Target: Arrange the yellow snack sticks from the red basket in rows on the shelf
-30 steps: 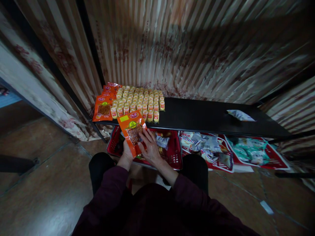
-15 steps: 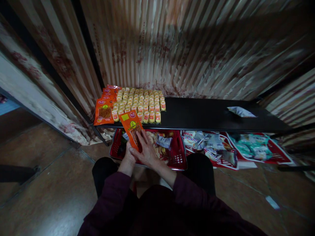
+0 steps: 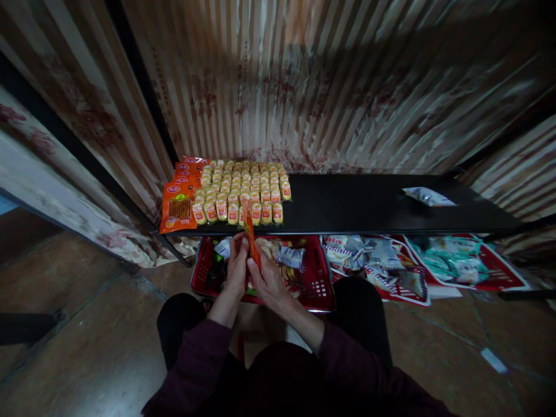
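From the head camera, the person crouches before a low black shelf (image 3: 369, 202), and both hands meet just below its front edge. The left hand (image 3: 237, 263) and the right hand (image 3: 266, 277) each close their grip on one orange snack packet (image 3: 249, 231), pinched between them and turned edge-on, so it shows only as a thin upright strip. Held that way, I judge, it takes up little width beside the stock.

The packet's top crosses the shelf's front lip, right in front of the block of small yellow snack packs (image 3: 241, 191) ranked in tight rows. At the shelf's left end a file of matching orange packets (image 3: 179, 200) lies flat, the nearest overhanging the edge. To the right the shelf runs bare up to a lone silver wrapper (image 3: 428, 197).

Under the hands sits a red basket (image 3: 321, 284) with mixed packets.
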A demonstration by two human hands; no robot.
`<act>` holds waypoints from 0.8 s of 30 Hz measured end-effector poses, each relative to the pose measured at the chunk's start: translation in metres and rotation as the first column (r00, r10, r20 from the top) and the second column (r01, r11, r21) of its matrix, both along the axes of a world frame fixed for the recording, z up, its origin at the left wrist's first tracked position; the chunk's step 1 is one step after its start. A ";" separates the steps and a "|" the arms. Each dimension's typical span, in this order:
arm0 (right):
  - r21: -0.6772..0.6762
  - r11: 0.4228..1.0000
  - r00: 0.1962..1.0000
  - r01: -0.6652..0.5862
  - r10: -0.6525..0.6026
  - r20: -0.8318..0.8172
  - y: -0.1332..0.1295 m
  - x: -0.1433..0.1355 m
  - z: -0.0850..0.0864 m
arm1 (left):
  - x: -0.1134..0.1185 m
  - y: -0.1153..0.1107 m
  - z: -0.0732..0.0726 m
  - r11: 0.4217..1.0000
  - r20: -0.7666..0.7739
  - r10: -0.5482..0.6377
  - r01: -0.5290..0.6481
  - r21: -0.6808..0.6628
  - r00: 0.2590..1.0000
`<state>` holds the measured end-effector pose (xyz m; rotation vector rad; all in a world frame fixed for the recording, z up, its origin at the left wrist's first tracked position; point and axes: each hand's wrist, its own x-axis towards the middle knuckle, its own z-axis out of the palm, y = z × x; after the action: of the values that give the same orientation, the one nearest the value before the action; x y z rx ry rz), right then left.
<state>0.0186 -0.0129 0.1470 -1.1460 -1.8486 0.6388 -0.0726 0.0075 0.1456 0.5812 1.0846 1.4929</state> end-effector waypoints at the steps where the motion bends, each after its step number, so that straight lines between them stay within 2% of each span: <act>1: 0.011 1.000 1.000 -0.002 0.002 -0.010 0.002 0.001 0.002 | -0.001 0.001 0.001 1.000 -0.013 0.000 0.000 0.015 1.000; 5: -0.020 1.000 0.998 0.018 -0.019 -0.054 0.012 0.005 0.011 | -0.011 0.010 0.001 0.994 -0.074 0.078 -0.073 0.078 0.994; 11: -0.133 0.991 0.982 0.027 -0.051 -0.181 0.033 -0.001 0.014 | -0.036 0.024 -0.009 0.976 -0.180 0.208 -0.192 0.098 0.961; 15: -0.187 0.982 0.967 0.008 -0.055 -0.248 0.048 -0.017 0.010 | -0.055 0.033 -0.011 0.960 -0.174 0.280 -0.274 0.057 0.944; 19: -0.220 0.975 0.951 -0.017 -0.052 -0.305 0.062 -0.038 0.005 | -0.073 0.042 -0.009 0.959 -0.161 0.279 -0.284 -0.009 0.947; 24: -0.271 0.959 0.945 -0.086 -0.008 -0.328 0.077 -0.069 -0.005 | -0.103 0.058 -0.010 0.935 -0.222 0.340 -0.354 -0.024 0.914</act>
<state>-0.0505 0.0644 0.1417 -1.1062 -1.5316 1.0762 -0.1756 0.0654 0.1352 0.5321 1.4587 1.7215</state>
